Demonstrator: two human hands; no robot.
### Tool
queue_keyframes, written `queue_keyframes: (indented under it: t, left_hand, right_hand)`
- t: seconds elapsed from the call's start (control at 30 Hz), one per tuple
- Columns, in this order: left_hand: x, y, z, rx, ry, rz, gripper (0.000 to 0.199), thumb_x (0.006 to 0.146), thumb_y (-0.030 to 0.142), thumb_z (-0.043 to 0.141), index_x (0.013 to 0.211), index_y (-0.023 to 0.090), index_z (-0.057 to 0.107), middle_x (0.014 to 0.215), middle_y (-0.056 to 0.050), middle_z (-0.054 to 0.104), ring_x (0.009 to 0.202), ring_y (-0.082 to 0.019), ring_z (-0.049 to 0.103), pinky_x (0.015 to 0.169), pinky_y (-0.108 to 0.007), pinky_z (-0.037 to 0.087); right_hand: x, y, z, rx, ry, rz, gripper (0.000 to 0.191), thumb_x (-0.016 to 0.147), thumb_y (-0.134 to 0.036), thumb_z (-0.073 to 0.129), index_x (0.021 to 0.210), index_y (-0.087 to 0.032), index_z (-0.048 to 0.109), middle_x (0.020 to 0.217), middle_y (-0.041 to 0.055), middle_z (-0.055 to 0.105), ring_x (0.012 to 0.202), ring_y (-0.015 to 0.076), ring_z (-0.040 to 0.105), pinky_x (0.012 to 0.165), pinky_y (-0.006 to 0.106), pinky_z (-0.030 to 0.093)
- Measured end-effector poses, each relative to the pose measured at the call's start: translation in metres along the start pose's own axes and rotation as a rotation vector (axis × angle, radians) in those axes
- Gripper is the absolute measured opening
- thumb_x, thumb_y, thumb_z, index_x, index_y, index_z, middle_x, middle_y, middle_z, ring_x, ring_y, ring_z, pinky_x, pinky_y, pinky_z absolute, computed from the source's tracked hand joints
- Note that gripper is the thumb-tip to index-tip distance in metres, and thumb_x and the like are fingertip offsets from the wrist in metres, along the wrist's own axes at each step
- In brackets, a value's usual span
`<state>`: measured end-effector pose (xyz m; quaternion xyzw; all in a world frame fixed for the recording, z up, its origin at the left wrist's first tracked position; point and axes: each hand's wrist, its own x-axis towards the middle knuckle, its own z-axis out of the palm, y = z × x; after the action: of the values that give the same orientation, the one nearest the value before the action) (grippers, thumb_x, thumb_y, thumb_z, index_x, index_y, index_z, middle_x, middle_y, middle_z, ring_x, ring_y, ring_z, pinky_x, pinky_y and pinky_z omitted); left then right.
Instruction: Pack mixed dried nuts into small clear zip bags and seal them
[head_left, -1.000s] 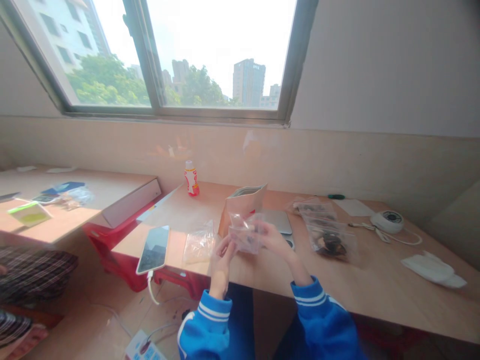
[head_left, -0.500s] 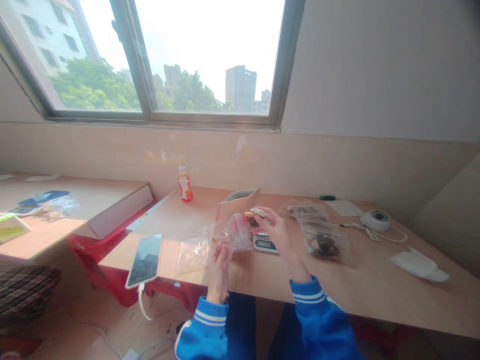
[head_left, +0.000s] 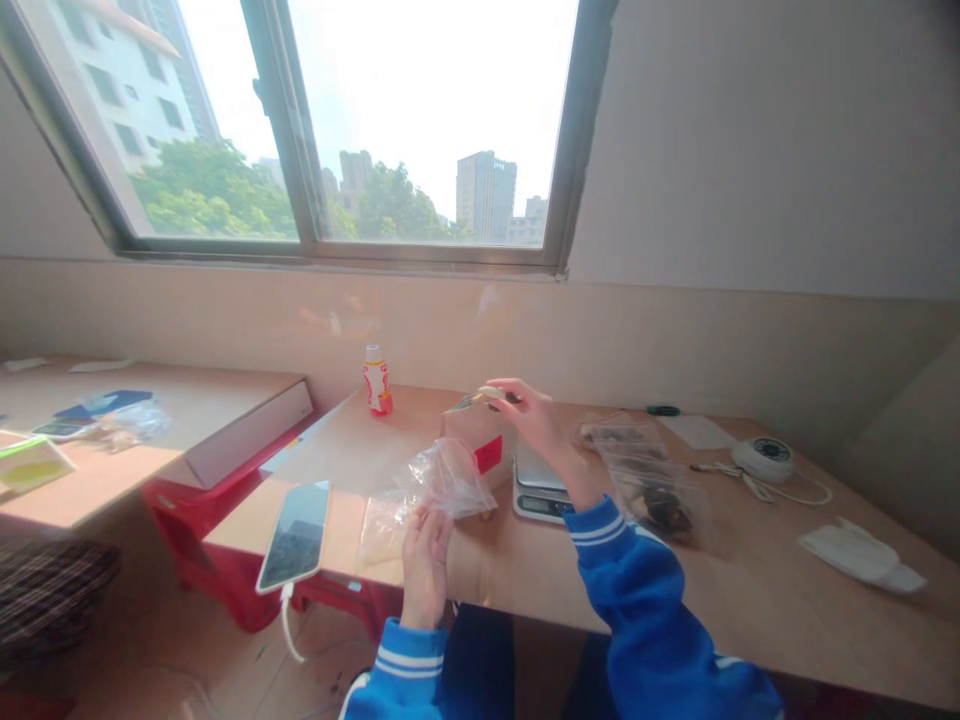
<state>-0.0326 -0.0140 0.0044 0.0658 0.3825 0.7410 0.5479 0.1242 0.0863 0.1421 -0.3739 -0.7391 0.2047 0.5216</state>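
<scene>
My left hand (head_left: 426, 560) is closed on the edge of a clear plastic bag (head_left: 442, 478), near the table's front edge. Pinched in my right hand (head_left: 531, 415) are pale slices (head_left: 492, 393) with something dark beside them, over the opening of a brown paper bag (head_left: 472, 425) with a red label. Below my right hand, partly covered by the forearm, a kitchen scale (head_left: 541, 505) lies on the table. Another clear bag (head_left: 381, 530) lies flat left of my left hand.
Bags with dark dried pieces (head_left: 664, 505) lie on the right, near a white camera (head_left: 763, 458) with a cable and a white crumpled item (head_left: 862, 555). A bottle (head_left: 377, 382) stands at the back. A phone (head_left: 295, 535) overhangs the left edge above red stools (head_left: 199, 540).
My right hand has moved up and left with the slices, from over the scale to the paper bag's opening. The clear bag has shifted slightly left, and the view has tilted up slightly.
</scene>
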Motion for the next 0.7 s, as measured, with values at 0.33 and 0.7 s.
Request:
queue_keyframes:
  t: [0.33,0.7]
  left_hand:
    - [0.005,0.002,-0.001,0.000,-0.005,-0.012,0.019,0.084,0.003,0.054,0.094,0.017,0.062,0.099,-0.003,0.068,0.083,-0.009,0.067,0.092,-0.025,0.051]
    - [0.008,0.002,-0.007,-0.013,0.005,-0.019,0.019,0.081,0.002,0.057,0.093,0.016,0.061,0.095,-0.004,0.068,0.081,-0.009,0.067,0.083,-0.022,0.054]
  right_hand:
    - [0.007,-0.009,-0.010,-0.006,-0.071,0.019,0.026,0.084,-0.034,0.054,0.107,-0.024,0.065,0.105,0.0020,0.070,0.073,0.0145,0.063,0.062,0.025,0.049]
    - [0.015,-0.014,-0.012,-0.231,-0.387,-0.096,0.034,0.087,-0.019,0.046,0.111,-0.026,0.068,0.104,0.0014,0.072,0.085,0.0175,0.065,0.076,0.028,0.048]
